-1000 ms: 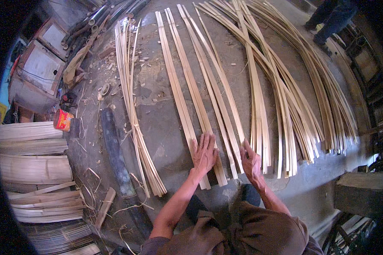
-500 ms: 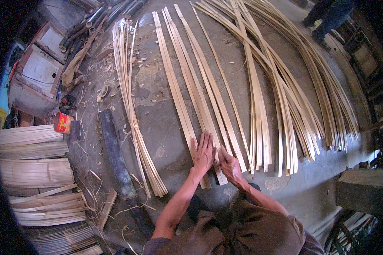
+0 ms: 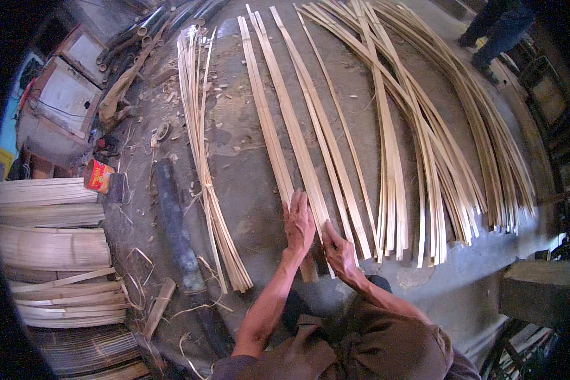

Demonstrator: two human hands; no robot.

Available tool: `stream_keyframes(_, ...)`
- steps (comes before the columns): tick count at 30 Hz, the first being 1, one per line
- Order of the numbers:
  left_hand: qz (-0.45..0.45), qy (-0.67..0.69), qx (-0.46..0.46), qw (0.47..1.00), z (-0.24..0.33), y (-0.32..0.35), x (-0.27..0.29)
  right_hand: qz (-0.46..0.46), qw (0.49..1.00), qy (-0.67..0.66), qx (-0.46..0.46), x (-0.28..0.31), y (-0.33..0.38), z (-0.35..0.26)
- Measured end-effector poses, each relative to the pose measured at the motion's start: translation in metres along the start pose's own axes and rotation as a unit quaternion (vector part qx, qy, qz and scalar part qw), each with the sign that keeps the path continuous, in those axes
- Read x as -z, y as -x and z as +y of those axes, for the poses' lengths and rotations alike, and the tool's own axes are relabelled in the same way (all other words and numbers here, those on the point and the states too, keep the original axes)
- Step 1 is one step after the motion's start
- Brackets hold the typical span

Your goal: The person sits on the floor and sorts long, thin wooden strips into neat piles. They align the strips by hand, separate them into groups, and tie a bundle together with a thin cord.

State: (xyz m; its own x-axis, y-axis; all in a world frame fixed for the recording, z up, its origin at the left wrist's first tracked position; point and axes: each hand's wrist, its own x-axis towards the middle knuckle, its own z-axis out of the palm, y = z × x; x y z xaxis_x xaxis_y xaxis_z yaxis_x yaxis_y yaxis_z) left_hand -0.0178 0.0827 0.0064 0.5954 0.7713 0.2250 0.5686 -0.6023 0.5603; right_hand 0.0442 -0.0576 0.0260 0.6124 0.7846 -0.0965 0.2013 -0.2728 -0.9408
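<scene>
Long pale bamboo strips [image 3: 289, 120] lie side by side on the floor, running away from me. My left hand [image 3: 299, 223] rests on their near ends with its fingers stretched out flat, partly over the neighbouring strip group [image 3: 264, 117] on the left. Just to the right, my right hand [image 3: 339, 248] is closed at the edge of the same strips, its fingers bent around the near end. Right of it lie another group of strips [image 3: 326, 136] and a single thin strip [image 3: 337, 117], both untouched.
A loose bundle of strips [image 3: 202, 158] and a dark pole [image 3: 178, 221] lie to the left. Stacked slats [image 3: 54, 247] and a red tin [image 3: 98, 176] stand farther left. Crossing strip bundles [image 3: 418, 139] fill the right. A person's legs [image 3: 497, 31] show at the far right.
The view has shifted slightly, moving the scene a little right. My left hand has edged left across the strips, which now lie closer together. My right hand keeps to their right edge.
</scene>
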Motion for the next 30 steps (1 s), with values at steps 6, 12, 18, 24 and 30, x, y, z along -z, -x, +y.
stream_keyframes(6,0.054,0.032,0.037,0.997,-0.023,-0.006,0.004,-0.03,0.999,-0.028,-0.024,-0.036,-0.009,0.002)
stream_keyframes(12,-0.02,0.135,0.153,0.979,-0.008,-0.006,0.019,-0.038,0.997,-0.032,-0.058,-0.043,0.003,-0.01)
stream_keyframes(18,-0.022,0.216,0.18,0.959,0.003,-0.006,0.021,-0.059,0.995,-0.028,-0.075,-0.039,0.005,-0.011)
stream_keyframes(24,0.051,0.376,0.285,0.88,-0.005,-0.008,0.005,-0.081,0.996,-0.041,0.007,-0.037,0.008,-0.025)
stream_keyframes(30,0.169,0.262,0.208,0.927,-0.002,-0.015,0.023,-0.136,0.988,-0.058,-0.034,-0.027,0.02,-0.02)
